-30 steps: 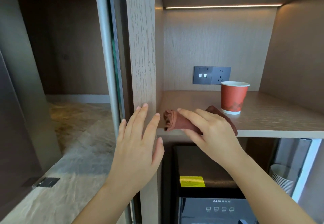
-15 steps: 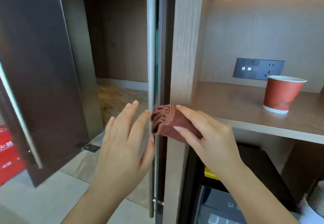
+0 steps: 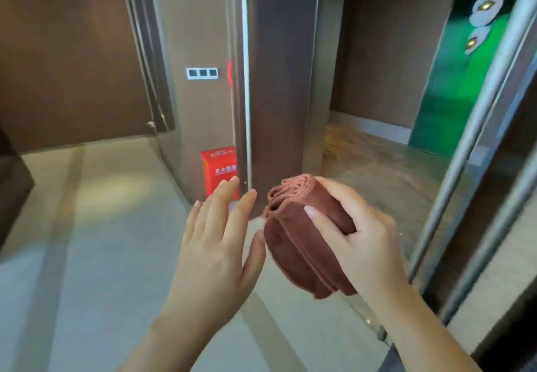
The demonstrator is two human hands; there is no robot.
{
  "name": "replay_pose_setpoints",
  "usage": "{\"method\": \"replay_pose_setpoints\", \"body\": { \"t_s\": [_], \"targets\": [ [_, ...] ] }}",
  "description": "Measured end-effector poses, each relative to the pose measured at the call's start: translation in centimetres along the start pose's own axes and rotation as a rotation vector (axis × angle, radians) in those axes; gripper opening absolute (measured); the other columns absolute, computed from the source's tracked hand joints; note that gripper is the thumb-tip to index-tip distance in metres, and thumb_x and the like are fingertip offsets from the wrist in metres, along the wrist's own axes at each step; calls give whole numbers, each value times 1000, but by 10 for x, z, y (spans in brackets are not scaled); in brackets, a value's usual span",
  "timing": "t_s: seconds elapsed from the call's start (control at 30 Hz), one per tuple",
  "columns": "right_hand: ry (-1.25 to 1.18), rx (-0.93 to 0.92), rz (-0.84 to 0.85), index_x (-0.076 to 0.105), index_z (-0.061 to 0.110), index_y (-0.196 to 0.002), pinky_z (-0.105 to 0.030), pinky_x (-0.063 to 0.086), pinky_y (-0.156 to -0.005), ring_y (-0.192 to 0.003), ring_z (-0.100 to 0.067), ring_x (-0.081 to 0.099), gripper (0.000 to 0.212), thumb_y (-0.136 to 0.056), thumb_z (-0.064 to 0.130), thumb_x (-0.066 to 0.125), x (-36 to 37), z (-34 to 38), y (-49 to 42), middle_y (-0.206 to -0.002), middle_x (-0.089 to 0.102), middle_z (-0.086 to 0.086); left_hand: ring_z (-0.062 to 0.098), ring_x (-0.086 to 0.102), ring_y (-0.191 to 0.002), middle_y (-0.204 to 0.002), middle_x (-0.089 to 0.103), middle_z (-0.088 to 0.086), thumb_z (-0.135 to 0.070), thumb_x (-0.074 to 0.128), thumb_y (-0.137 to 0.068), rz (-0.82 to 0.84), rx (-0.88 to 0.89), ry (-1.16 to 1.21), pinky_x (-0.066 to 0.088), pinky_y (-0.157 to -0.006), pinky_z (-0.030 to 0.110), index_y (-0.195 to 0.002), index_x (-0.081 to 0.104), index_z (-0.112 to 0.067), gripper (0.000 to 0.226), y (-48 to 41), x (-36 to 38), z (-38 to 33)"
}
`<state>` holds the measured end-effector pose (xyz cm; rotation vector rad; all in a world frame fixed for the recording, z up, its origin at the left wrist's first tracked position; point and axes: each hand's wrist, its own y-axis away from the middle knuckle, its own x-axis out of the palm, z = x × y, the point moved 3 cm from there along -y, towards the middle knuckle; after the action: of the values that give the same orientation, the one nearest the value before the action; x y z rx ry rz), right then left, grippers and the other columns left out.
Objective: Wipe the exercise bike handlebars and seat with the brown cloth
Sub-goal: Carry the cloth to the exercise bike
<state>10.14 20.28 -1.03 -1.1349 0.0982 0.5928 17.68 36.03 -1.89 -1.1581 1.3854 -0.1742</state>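
The brown cloth, folded into a thick roll, is held in front of me at chest height. My right hand grips it from the right, fingers wrapped over its top. My left hand hovers just left of the cloth with fingers spread, its thumb close to the cloth's lower edge and holding nothing. The exercise bike is not in view.
A steel-edged open door stands straight ahead, with a red box on the floor at its foot. A glass door with a long metal bar handle is at the right. Pale tiled floor stretches left and ahead.
My view has swung left, away from the wooden shelf and the red cup. The cloth has come off the shelf and travels in my right hand; my left hand stays beside it.
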Motion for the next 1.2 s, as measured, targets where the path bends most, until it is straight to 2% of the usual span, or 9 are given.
{"method": "replay_pose_setpoints", "body": {
  "t_s": [0.07,0.13,0.23,0.33,0.53,0.67,0.83,1.0,1.2],
  "targets": [
    [-76,-40,56,63,18,-113,-10,45,-81,-92,-5,60,34,-82,32,61,40,36,9,-100,64,17,38,46,-120,-130,49,20,-30,38,-85,-5,-75,-76,32,-98,56,-121,51,-3,46,26,-32,34],
    [-154,-68,116,64,14,-112,-6,42,-81,-91,-6,60,37,-82,33,56,79,73,20,-98,68,9,37,47,-119,-130,50,20,-31,37,-86,-9,-151,-154,29,-99,54,-122,50,-4,47,54,-66,66],
    [-244,-122,217,64,14,-112,-11,45,-79,-87,-8,62,37,-83,35,55,135,130,38,-97,71,5,37,47,-119,-130,50,20,-34,35,-88,-15,-261,-243,35,-97,58,-122,51,-4,48,99,-115,110],
    [-370,-129,319,62,17,-115,-20,50,-78,-84,-9,67,36,-84,35,59,188,187,59,-97,72,6,37,48,-119,-128,52,21,-33,34,-88,-22,-355,-315,37,-96,59,-122,52,-3,49,142,-162,151],
    [-502,-208,505,62,17,-114,-8,43,-82,-85,-5,63,41,-82,41,53,277,291,92,-98,72,6,36,47,-121,-128,53,19,-35,33,-88,-40,-542,-510,31,-99,56,-120,54,-4,49,212,-243,221],
    [-596,-257,621,62,20,-115,-17,50,-79,-83,-8,67,39,-83,42,55,333,347,105,-96,72,7,37,48,-120,-125,55,20,-33,34,-88,-78,-661,-593,34,-97,58,-117,56,-2,48,250,-282,262],
    [-687,-370,694,61,18,-115,-23,55,-76,-82,-10,68,39,-82,39,57,415,415,108,-97,72,7,36,50,-118,-123,57,19,-32,35,-87,-84,-769,-722,34,-96,58,-116,57,-3,46,278,-325,327],
    [-810,-389,693,63,16,-114,-22,50,-79,-86,-12,68,40,-81,39,57,508,477,93,-100,71,4,35,47,-121,-125,56,17,-30,36,-87,-71,-819,-823,31,-98,57,-118,56,-6,44,277,-367,416],
    [-899,-495,743,62,17,-114,-20,51,-79,-84,-10,67,40,-79,38,58,610,589,78,-97,72,4,33,47,-122,-126,56,14,-31,36,-87,-193,-934,-912,29,-99,55,-119,55,-9,44,294,-436,512]
  ]
}}
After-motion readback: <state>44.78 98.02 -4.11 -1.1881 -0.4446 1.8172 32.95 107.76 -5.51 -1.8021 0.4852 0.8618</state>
